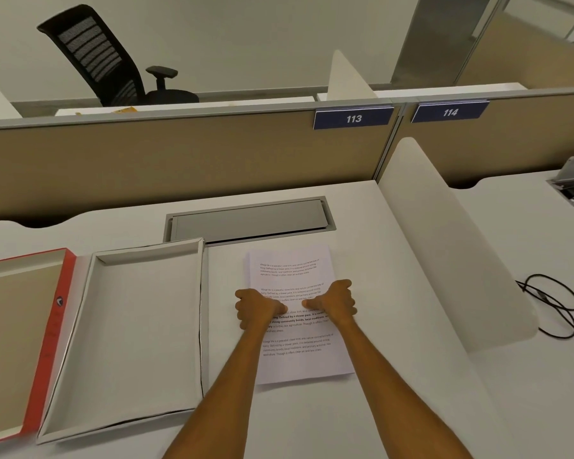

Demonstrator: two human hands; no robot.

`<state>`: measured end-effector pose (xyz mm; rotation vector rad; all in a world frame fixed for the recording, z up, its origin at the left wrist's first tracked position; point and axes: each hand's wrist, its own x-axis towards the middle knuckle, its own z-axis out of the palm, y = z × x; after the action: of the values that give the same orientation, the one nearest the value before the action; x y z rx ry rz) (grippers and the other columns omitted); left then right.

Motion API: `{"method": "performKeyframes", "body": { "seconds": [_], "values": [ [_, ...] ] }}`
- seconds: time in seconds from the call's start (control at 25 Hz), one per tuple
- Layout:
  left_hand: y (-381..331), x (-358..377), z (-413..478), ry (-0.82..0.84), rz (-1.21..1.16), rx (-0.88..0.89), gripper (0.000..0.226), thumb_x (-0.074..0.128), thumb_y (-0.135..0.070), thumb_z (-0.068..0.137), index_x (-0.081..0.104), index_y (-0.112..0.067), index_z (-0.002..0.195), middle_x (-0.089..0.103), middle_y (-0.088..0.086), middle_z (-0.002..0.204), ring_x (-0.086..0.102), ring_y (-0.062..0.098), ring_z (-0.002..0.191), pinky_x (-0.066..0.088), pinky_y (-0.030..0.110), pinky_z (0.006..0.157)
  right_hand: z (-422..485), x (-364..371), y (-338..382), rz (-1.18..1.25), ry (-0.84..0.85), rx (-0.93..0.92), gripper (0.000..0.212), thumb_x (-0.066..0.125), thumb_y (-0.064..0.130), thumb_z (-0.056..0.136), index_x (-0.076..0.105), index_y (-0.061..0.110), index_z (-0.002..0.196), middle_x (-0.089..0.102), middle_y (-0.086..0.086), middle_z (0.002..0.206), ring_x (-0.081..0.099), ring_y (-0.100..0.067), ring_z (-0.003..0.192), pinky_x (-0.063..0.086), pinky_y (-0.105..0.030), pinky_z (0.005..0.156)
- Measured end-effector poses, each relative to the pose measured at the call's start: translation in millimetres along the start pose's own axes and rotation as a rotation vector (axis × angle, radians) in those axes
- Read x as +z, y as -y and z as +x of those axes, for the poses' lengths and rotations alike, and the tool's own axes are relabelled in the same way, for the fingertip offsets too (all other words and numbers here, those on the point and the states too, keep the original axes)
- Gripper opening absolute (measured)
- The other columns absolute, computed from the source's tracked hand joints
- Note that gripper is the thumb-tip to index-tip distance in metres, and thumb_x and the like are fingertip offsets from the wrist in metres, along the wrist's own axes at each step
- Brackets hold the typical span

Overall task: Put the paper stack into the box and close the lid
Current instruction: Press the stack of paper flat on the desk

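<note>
I am at the pickup: left hand and right hand curl on the paper stack — thumbs pressing down. Next, lift it leftward — into the open box.

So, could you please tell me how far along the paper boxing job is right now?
Done: the box lies open and empty, its red lid folded out to the left. In hand: the left hand and right hand grip the paper stack, which is on the desk. Left: moving it in and closing the lid.
</note>
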<state>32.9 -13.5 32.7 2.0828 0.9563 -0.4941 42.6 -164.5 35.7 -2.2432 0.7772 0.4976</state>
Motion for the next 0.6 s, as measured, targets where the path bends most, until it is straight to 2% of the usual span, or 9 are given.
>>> {"method": "performKeyframes", "body": {
  "seconds": [0.08,0.16,0.24,0.32,0.4,0.48,0.6],
  "values": [
    [3.5,-1.1,0.0,0.006,-0.064,0.039,0.087,0.091,-0.024,0.058,0.033,-0.005,0.12,0.06,0.016,0.119,0.064,0.032,0.104,0.054,0.046,0.094,-0.6,1.4,-0.8,0.072,0.006,-0.04,0.09,0.093,0.027,0.058,0.034,0.002,0.121,0.059,-0.017,0.125,0.061,-0.034,0.113,0.053,-0.042,0.094],
    [6.5,-2.6,0.2,-0.003,-0.091,0.049,0.087,0.092,-0.025,0.058,0.034,-0.005,0.119,0.061,0.015,0.116,0.065,0.032,0.103,0.055,0.042,0.091,-0.4,1.0,-2.3,0.096,0.013,-0.05,0.089,0.094,0.026,0.057,0.037,0.0,0.121,0.06,-0.018,0.124,0.062,-0.034,0.113,0.054,-0.043,0.093],
    [9.6,-4.5,0.4,0.009,-0.105,0.067,0.08,0.093,-0.027,0.056,0.042,-0.005,0.114,0.063,0.015,0.115,0.067,0.029,0.098,0.055,0.033,0.076,0.7,1.3,-4.8,0.081,0.028,-0.045,0.087,0.094,0.03,0.057,0.045,-0.001,0.121,0.059,-0.017,0.124,0.061,-0.034,0.114,0.054,-0.043,0.093],
    [13.2,-6.1,2.2,0.033,-0.109,0.106,0.063,0.092,-0.028,0.057,0.051,-0.009,0.1,0.067,0.016,0.113,0.065,0.023,0.083,0.048,0.022,0.057,1.7,2.5,-7.4,0.076,0.053,-0.057,0.076,0.093,0.031,0.058,0.055,-0.001,0.117,0.063,-0.016,0.121,0.063,-0.033,0.11,0.056,-0.041,0.09],
    [16.5,-6.5,3.6,0.032,-0.112,0.127,0.055,0.091,-0.029,0.058,0.052,-0.012,0.092,0.07,0.016,0.111,0.06,0.019,0.075,0.042,0.018,0.048,-1.0,3.0,-8.2,0.077,0.048,-0.083,0.069,0.091,0.032,0.061,0.059,0.0,0.113,0.065,-0.016,0.118,0.065,-0.032,0.106,0.057,-0.036,0.083],
    [16.6,-6.2,0.8,0.024,-0.108,0.143,0.052,0.09,-0.028,0.06,0.052,-0.012,0.092,0.07,0.015,0.111,0.062,0.02,0.075,0.042,0.018,0.047,-5.8,3.7,-7.7,0.063,0.013,-0.102,0.074,0.09,0.034,0.062,0.052,0.0,0.116,0.062,-0.016,0.12,0.065,-0.031,0.107,0.054,-0.033,0.076],
    [11.7,-5.1,-8.0,0.005,-0.12,0.173,0.052,0.089,-0.025,0.063,0.056,-0.008,0.099,0.069,0.015,0.113,0.07,0.028,0.088,0.052,0.026,0.059,-14.8,1.7,-4.3,0.067,-0.026,-0.105,0.082,0.09,0.033,0.063,0.041,0.001,0.12,0.061,-0.016,0.121,0.064,-0.032,0.108,0.054,-0.035,0.078]
  ]
}}
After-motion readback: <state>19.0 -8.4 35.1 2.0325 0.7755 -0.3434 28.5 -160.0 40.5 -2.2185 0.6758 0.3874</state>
